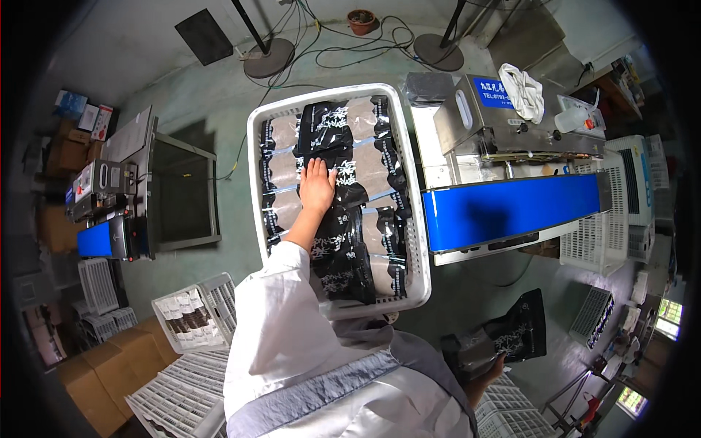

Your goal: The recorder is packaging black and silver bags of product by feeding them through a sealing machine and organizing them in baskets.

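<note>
A white plastic basket (418,252) stands in front of me, filled with rows of sealed pouches. Most are black with white lettering and have clear parts showing greyish contents. My left hand (318,188) lies with outstretched fingers on the shiny black pouches (342,255) in the basket's middle row. Low on the right, beside my body and outside the basket, my right hand (491,374) grips another black pouch (520,332) with a clear section. Part of that hand is hidden behind the pouch.
Right of the basket, a metal sealing machine (496,120) has a blue conveyor belt (518,212) and a white cloth (521,93) on top. White crates (182,390) and cardboard boxes (106,376) stand at the lower left. Cables (350,58) cross the floor beyond, near two round stand bases.
</note>
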The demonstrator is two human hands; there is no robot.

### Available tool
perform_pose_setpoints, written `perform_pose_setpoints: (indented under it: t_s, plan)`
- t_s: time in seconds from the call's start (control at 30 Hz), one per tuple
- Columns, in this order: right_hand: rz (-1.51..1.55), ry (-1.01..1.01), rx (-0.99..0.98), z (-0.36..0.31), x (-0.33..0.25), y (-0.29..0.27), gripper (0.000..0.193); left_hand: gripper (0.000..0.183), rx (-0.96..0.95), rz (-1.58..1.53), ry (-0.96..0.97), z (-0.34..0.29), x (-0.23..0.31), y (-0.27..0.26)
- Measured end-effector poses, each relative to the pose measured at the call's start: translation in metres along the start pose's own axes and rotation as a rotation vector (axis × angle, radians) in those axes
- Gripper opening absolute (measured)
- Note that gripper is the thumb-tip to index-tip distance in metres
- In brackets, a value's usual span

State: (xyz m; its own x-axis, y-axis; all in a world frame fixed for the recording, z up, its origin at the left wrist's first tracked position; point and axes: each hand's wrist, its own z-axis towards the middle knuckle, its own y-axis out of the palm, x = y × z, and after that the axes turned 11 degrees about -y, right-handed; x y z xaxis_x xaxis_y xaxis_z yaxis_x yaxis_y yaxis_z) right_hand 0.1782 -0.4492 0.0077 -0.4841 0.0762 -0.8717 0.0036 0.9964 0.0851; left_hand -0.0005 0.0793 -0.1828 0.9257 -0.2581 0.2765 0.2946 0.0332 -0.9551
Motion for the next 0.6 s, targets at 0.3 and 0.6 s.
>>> perform_pose_setpoints:
  t_s: [0.3, 0.6]
  plan:
    - [0.070, -0.089, -0.059, 0.015, 0.025, -0.053, 0.057, 0.031, -0.247, -0.150, -0.052, 0.048, 0.002, -0.007]
    - [0.221, -0.052, 0.050, -0.025, 0.000, 0.002, 0.044, 0.092, -0.147, -0.085, 0.273, -0.026, 0.091, -0.032]
